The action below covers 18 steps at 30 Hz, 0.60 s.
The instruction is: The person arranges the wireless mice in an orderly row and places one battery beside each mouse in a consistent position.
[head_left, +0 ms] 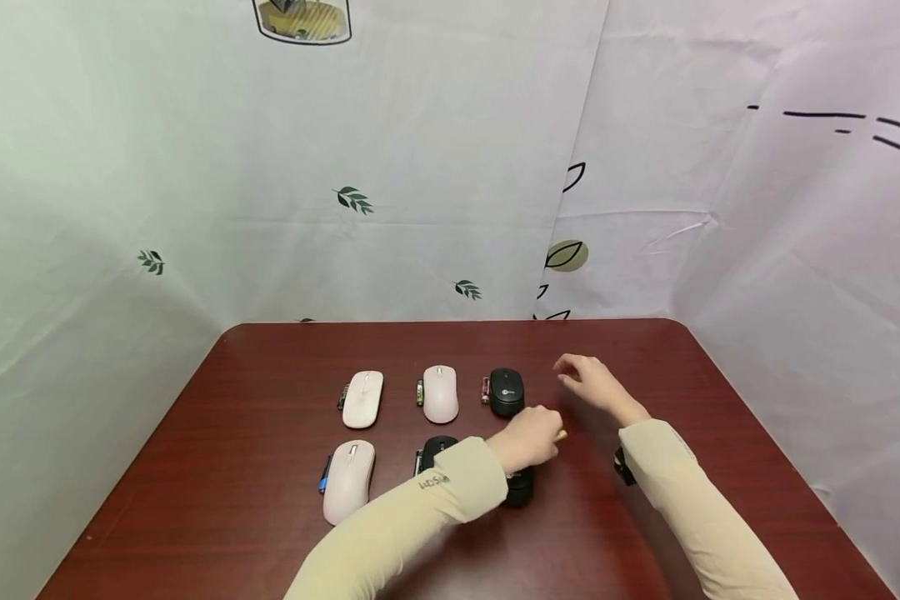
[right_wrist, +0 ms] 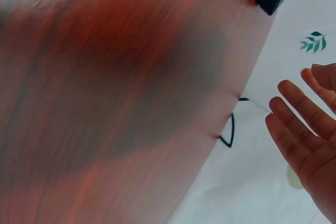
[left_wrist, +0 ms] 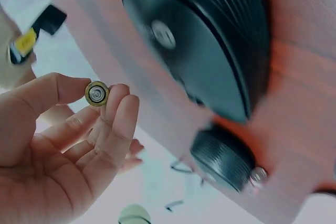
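My left hand (head_left: 528, 437) pinches a small battery (left_wrist: 96, 94) between thumb and fingers, its round end facing the left wrist camera. In the head view the battery pokes out past the fingertips. Below that hand sits a black mouse (head_left: 520, 490), partly covered by the hand and sleeve. My right hand (head_left: 594, 385) hovers over the table to the right, holding nothing, its fingers loosely extended in the right wrist view. Left of it lies another black mouse (head_left: 507, 392) with a battery (head_left: 485, 390) at its side.
On the dark red table (head_left: 217, 467) are a white mouse (head_left: 363, 400), a pale pink mouse (head_left: 440, 396), a larger pale mouse (head_left: 349, 479) and a black mouse (head_left: 438, 447) partly behind the left sleeve. Batteries lie beside them, one blue (head_left: 325, 475). A patterned cloth (head_left: 435, 167) hangs behind.
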Each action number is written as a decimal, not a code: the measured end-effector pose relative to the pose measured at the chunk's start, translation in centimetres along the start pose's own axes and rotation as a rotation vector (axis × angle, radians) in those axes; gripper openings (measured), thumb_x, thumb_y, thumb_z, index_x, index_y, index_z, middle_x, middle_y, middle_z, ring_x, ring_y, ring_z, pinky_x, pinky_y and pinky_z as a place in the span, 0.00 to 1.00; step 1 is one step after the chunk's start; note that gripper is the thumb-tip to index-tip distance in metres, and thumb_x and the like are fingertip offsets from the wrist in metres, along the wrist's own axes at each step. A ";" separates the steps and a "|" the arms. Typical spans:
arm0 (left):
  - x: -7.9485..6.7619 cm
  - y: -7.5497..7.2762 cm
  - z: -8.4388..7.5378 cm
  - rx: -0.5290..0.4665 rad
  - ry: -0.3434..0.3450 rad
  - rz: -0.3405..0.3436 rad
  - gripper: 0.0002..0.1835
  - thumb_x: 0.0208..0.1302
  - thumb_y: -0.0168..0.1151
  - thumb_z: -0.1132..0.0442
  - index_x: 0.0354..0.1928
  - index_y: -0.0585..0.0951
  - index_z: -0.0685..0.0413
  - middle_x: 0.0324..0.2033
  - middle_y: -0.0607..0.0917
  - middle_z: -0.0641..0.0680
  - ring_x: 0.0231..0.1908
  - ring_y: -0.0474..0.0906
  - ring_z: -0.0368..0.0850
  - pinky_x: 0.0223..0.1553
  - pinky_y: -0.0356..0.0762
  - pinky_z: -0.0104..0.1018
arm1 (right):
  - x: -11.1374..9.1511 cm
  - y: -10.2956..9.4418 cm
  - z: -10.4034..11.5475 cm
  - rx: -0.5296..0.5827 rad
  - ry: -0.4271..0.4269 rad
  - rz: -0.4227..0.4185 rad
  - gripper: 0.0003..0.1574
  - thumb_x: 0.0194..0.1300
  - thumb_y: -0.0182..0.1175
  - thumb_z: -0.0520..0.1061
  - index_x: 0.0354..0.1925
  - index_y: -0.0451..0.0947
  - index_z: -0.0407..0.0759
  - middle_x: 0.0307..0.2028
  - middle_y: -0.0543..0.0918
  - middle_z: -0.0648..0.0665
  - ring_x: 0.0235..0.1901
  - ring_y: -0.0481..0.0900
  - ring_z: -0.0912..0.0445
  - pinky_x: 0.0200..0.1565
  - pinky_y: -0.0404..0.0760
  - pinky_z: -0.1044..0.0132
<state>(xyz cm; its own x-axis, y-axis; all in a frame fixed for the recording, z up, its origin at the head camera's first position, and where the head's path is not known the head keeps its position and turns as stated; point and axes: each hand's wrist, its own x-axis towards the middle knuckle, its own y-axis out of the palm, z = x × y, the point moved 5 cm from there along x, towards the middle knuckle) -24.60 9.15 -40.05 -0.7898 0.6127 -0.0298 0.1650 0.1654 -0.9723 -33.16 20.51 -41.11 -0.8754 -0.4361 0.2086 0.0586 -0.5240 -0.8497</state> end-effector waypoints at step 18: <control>-3.2 -3.7 8.4 -0.201 -0.191 -0.108 0.18 0.53 0.67 0.67 0.48 0.81 0.57 0.37 0.85 0.55 0.28 0.76 0.44 0.29 0.71 0.33 | 0.3 0.0 4.1 -0.014 -0.081 0.082 0.10 0.62 0.58 0.34 0.43 0.78 0.33 0.41 0.83 0.36 0.45 0.80 0.43 0.47 0.78 0.49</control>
<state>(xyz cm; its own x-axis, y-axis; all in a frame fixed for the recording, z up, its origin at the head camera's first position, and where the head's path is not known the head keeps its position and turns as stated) -27.69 0.09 -38.33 -0.9028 0.4299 0.0094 0.1728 0.3827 -0.9076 -31.42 17.37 -39.03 -0.8263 -0.5351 0.1758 0.1214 -0.4741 -0.8721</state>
